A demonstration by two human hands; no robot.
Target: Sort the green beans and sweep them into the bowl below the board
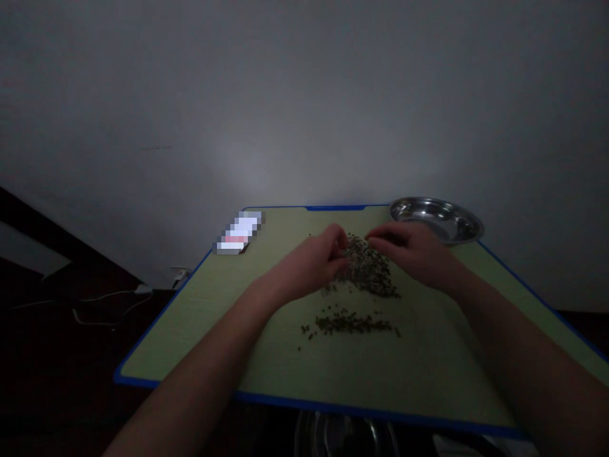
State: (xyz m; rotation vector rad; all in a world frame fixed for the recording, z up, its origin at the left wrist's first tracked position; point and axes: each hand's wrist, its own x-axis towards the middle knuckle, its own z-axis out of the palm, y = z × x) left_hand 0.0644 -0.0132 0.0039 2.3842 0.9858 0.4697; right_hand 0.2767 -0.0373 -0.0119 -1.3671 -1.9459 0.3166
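Shows bare left forearm point(214, 349) and right forearm point(509, 324), rounded, tapering smoothly to narrow wrists point(269, 293). Ends in bare left hand point(318, 259) and right hand point(416, 252), slim-fingered. Too dim to read finer markings.

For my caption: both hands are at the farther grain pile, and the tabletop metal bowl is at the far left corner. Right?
Wrong corner: the head view shows the metal bowl at the far right corner. The left hand and right hand are at the farther grain pile.
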